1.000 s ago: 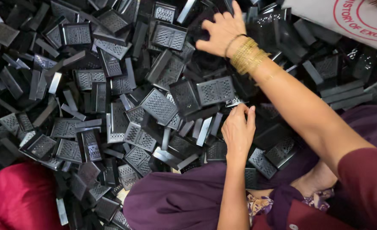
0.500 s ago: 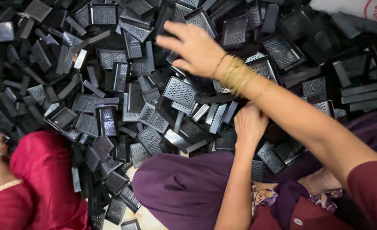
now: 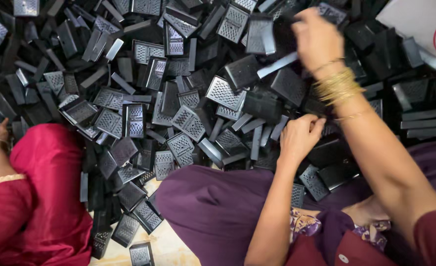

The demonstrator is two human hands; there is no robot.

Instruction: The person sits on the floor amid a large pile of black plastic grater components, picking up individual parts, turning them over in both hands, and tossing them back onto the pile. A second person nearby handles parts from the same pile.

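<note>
**Picking little black trays out of a big pile**

Sitting on the floor [image 3: 171, 246] with a purple knee [image 3: 218, 207] out in front. Past the knee, and on both sides of it, a huge heap of black trays [image 3: 188, 120], each with a bottom full of tiny holes.

Right hand [image 3: 319, 42], with gold bangles [image 3: 338, 86] on the wrist, stretched far beyond the knee, deep into the heap. Too blurry to tell how wide its grip is or whether a tray is in it.

Left hand [image 3: 299, 138] just past the knee, resting on the trays. Grip curled up tight; hard to tell if anything is inside.

Looks like the picking-out part: reaching, choosing one tray. Lifting one would call for pinching it by an edge, since they lie all jumbled and stuck under each other.

Left of the knee, another person in red [image 3: 40, 197]. Far to the right, a white sack [image 3: 425, 24].
</note>
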